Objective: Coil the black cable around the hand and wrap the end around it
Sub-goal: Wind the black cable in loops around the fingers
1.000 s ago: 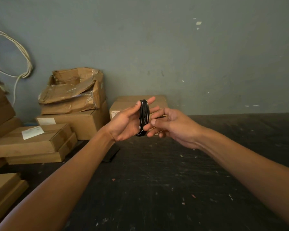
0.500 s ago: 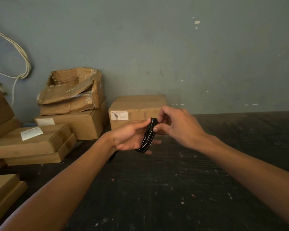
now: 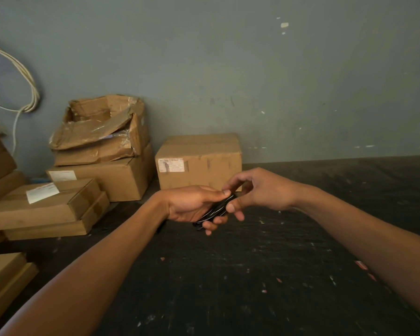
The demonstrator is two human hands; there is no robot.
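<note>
Left hand: our left hand [image 3: 192, 203] is clamped on the black cable [image 3: 215, 210], thumb pressing the top of the bundle, fingers curled beneath it.
Cable position: we hold it in the air above the dark table [image 3: 252, 275], between our 2 hands, in front of the labelled cardboard box [image 3: 199, 161].
Cable form: we see 1 flattened bundle of several turns, with thin pale glints along the strands.
Long axis: the bundle runs diagonally, from lower left near our left fingertips up to the right under the left thumb tip.
Loose end: we cannot tell where it lies; the hands hide it.
Handling: we judge the cable light, soft and springy, so the turns will likely fan open if the thumb lifts.
Where to hold: we judge the best grip is across the middle of the bundle, pinching all turns together, leaving the upper right end free for wrapping.
Right hand: our right hand [image 3: 260, 192] meets the upper end of the bundle, thumb and forefinger closing on it; whether they pinch the loose end we cannot tell.
</note>
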